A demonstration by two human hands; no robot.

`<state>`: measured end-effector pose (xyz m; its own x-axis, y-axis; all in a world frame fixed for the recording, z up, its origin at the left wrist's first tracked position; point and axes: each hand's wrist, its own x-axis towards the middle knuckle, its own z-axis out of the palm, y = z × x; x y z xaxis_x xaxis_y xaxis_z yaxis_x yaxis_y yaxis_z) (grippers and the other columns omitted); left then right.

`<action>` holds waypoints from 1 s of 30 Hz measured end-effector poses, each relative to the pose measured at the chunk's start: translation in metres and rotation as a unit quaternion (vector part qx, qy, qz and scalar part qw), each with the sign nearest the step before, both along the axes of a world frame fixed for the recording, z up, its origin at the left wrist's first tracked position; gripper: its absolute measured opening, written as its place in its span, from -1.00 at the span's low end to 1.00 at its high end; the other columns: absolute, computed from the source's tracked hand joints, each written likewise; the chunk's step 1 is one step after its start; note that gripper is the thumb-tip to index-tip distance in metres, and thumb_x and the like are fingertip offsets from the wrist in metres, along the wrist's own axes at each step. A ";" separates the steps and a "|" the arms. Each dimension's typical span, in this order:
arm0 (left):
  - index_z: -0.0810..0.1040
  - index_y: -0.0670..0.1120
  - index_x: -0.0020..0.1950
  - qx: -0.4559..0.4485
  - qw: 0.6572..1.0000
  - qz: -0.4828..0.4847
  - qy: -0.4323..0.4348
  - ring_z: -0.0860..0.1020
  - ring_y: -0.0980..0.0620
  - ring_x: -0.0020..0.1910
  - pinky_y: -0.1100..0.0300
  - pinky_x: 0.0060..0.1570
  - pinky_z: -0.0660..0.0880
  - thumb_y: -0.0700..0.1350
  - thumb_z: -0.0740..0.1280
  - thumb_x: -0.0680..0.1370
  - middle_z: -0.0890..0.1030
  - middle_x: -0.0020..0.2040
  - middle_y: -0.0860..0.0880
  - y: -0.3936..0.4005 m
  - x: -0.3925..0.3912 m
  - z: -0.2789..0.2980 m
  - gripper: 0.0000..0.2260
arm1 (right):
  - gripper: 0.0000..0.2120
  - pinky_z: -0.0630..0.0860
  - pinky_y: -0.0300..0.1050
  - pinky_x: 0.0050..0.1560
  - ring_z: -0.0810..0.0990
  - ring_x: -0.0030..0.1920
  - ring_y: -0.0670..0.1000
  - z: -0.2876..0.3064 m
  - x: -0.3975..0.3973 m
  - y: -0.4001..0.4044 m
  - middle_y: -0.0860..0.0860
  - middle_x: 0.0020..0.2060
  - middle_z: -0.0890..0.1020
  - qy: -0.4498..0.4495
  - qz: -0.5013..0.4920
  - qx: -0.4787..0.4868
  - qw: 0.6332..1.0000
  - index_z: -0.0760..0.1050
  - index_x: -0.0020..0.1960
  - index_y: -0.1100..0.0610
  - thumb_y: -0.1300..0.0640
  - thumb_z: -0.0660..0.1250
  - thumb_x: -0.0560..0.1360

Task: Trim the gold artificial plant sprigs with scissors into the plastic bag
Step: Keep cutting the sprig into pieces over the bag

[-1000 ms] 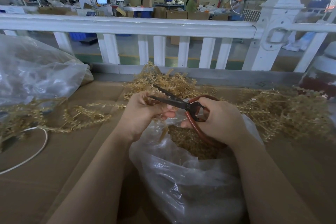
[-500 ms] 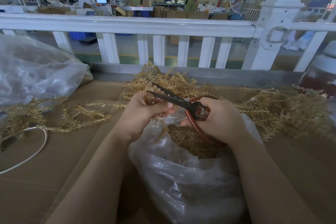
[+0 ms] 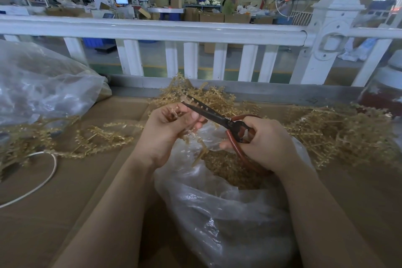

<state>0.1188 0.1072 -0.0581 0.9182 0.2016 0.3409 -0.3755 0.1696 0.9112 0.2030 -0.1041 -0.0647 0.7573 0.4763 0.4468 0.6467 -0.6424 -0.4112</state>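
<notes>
My left hand grips a gold sprig above the mouth of a clear plastic bag. A stem piece hangs or drops from it toward the gold trimmings inside the bag. My right hand holds dark scissors by their red-brown handles. The blades lie closed together and point up-left, past the fingertips of my left hand. Loose gold sprigs lie in heaps behind the hands, to the right and to the left.
Everything sits on brown cardboard. A second large clear bag bulges at the left. A white cord loops at the lower left. A white fence runs along the far edge, and a red jar with a white lid stands at the right.
The scissor blades, open half a second ago, have come together. A cut piece of stem now hangs or falls below my left hand over the bag. Both hands stay in place.
</notes>
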 end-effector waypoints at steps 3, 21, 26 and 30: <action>0.65 -0.18 -0.11 -0.001 1.000 0.005 -0.006 0.64 0.06 -0.26 0.28 -0.17 0.56 -0.22 0.42 0.44 0.69 -0.22 -0.08 -0.001 0.000 0.000 -0.94 | -0.31 0.33 -0.36 -0.39 0.51 -0.35 -0.28 -0.001 0.000 0.001 -0.33 -0.39 0.52 -0.006 0.007 0.009 1.000 0.46 -0.22 -0.24 -0.77 0.01 0.09; 0.61 -0.21 -0.08 0.003 1.000 0.029 -0.003 0.66 -0.01 -0.22 0.21 -0.11 0.58 -0.21 0.44 0.41 0.70 -0.19 -0.10 -0.009 0.003 -0.004 -0.87 | -0.36 0.27 -0.37 -0.40 0.46 -0.38 -0.30 -0.004 0.000 0.003 -0.35 -0.40 0.48 -0.028 0.016 0.010 0.999 0.43 -0.17 -0.28 -0.76 0.00 0.16; 0.62 -0.20 -0.10 0.015 0.999 0.040 -0.005 0.66 -0.02 -0.24 0.23 -0.14 0.57 -0.22 0.46 0.42 0.70 -0.19 -0.13 -0.010 0.004 -0.004 -0.90 | -0.35 0.34 -0.32 -0.35 0.48 -0.30 -0.29 -0.004 0.000 0.004 -0.35 -0.34 0.51 -0.013 0.023 0.010 1.000 0.41 -0.16 -0.31 -0.78 -0.02 0.13; 0.65 -0.19 -0.09 0.036 0.999 0.035 -0.009 0.66 -0.02 -0.24 0.25 -0.14 0.56 -0.32 0.43 0.49 0.70 -0.17 -0.15 -0.009 0.005 -0.006 -0.94 | -0.32 0.31 -0.35 -0.35 0.47 -0.28 -0.34 0.000 -0.002 0.004 -0.38 -0.31 0.51 -0.018 0.029 0.008 0.999 0.45 -0.07 -0.28 -0.76 0.01 0.16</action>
<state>0.1234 0.0986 -0.0644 0.8961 0.2398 0.3735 -0.4011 0.0771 0.9128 0.2006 -0.0999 -0.0650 0.7117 0.5109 0.4821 0.6973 -0.5972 -0.3965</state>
